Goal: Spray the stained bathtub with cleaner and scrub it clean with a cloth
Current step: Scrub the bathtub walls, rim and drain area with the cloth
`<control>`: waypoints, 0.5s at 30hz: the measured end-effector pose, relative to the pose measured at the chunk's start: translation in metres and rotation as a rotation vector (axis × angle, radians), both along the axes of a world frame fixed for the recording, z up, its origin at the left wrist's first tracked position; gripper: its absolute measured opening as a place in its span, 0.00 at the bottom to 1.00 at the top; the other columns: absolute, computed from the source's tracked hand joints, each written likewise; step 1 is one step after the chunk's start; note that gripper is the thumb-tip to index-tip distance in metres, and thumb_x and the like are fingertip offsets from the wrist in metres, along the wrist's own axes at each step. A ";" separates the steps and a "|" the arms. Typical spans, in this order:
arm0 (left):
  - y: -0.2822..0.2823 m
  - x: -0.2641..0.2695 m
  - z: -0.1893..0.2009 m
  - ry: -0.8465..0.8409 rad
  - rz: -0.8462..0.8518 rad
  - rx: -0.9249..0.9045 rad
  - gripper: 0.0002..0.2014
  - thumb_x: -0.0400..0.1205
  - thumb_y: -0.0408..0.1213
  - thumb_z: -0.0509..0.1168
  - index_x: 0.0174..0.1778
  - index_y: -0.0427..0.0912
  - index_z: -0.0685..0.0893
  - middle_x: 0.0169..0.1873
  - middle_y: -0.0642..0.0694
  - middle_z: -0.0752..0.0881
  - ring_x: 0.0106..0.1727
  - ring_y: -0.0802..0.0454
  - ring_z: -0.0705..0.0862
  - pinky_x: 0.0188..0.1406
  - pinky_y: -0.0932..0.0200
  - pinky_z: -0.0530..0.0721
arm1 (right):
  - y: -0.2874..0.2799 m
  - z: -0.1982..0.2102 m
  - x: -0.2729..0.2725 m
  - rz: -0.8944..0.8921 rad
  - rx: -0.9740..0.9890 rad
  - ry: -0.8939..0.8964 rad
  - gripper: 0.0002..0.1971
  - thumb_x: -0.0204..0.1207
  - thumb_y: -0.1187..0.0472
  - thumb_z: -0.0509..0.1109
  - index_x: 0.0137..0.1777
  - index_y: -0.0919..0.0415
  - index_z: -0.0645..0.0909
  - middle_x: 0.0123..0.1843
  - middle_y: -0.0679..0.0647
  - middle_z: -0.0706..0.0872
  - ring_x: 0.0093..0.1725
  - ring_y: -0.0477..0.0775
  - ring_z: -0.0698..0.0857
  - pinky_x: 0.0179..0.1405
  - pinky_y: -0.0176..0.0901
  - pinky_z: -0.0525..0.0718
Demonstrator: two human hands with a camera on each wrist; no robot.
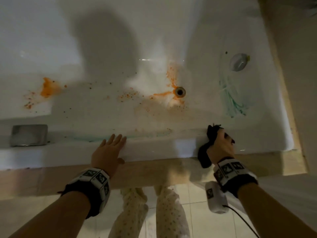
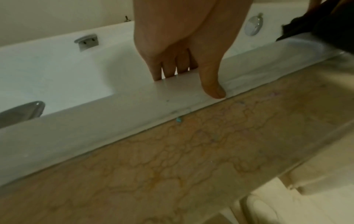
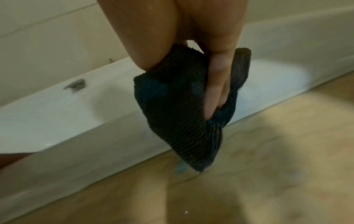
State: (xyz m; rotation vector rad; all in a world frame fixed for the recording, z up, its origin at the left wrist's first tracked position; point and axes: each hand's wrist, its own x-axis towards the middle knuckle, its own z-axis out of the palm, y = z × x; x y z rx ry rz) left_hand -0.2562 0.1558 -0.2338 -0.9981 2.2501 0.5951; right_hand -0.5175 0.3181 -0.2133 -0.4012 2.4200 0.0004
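Observation:
The white bathtub (image 1: 154, 40) fills the head view. Orange stains (image 1: 48, 89) mark its floor at the left and around the drain (image 1: 179, 91). Green smears (image 1: 231, 100) run down its right end. My left hand (image 1: 109, 148) lies flat with straight fingers on the tub's near rim (image 2: 114, 113). My right hand (image 1: 221, 145) grips a dark ribbed cloth (image 3: 172, 113) at the rim further right; the cloth (image 1: 204, 155) hangs down over the edge. No spray bottle is in view.
A metal handle (image 1: 29, 137) sits in the near rim at left. A round chrome overflow cap (image 1: 238, 61) is on the tub's right end. A beige marble ledge (image 2: 191, 159) borders the tub. My feet (image 1: 154, 212) in patterned socks stand on white floor tiles.

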 end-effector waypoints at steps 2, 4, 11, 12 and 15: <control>0.001 -0.001 -0.002 0.018 0.020 0.010 0.39 0.83 0.43 0.62 0.83 0.49 0.44 0.83 0.51 0.47 0.84 0.52 0.45 0.83 0.56 0.46 | -0.023 -0.007 0.030 0.077 -0.044 -0.043 0.36 0.73 0.64 0.68 0.79 0.62 0.55 0.76 0.69 0.62 0.74 0.71 0.64 0.74 0.59 0.66; 0.001 -0.003 -0.003 0.023 0.035 0.007 0.39 0.83 0.42 0.63 0.83 0.49 0.45 0.83 0.50 0.47 0.84 0.51 0.46 0.83 0.56 0.46 | -0.046 -0.013 0.055 0.128 -0.076 -0.073 0.35 0.72 0.63 0.68 0.78 0.61 0.56 0.74 0.68 0.64 0.73 0.70 0.66 0.73 0.58 0.68; -0.004 0.001 0.000 0.039 0.047 0.032 0.39 0.84 0.44 0.60 0.83 0.46 0.41 0.83 0.49 0.42 0.84 0.52 0.43 0.82 0.59 0.45 | -0.124 -0.016 0.068 0.113 -0.216 -0.260 0.21 0.77 0.67 0.64 0.69 0.64 0.65 0.64 0.65 0.77 0.62 0.65 0.78 0.52 0.47 0.74; -0.006 0.004 0.001 0.044 0.063 0.029 0.40 0.84 0.45 0.60 0.83 0.45 0.40 0.83 0.49 0.41 0.84 0.53 0.42 0.81 0.59 0.44 | -0.129 -0.012 0.059 0.154 -0.240 -0.235 0.22 0.76 0.67 0.64 0.69 0.63 0.65 0.65 0.65 0.77 0.62 0.65 0.78 0.51 0.48 0.75; -0.013 0.021 0.009 0.042 0.128 -0.016 0.40 0.84 0.49 0.58 0.82 0.43 0.37 0.83 0.47 0.39 0.84 0.53 0.39 0.81 0.59 0.41 | -0.118 0.007 0.029 0.421 -0.042 -0.046 0.28 0.76 0.65 0.65 0.75 0.57 0.60 0.72 0.65 0.68 0.65 0.68 0.76 0.59 0.54 0.77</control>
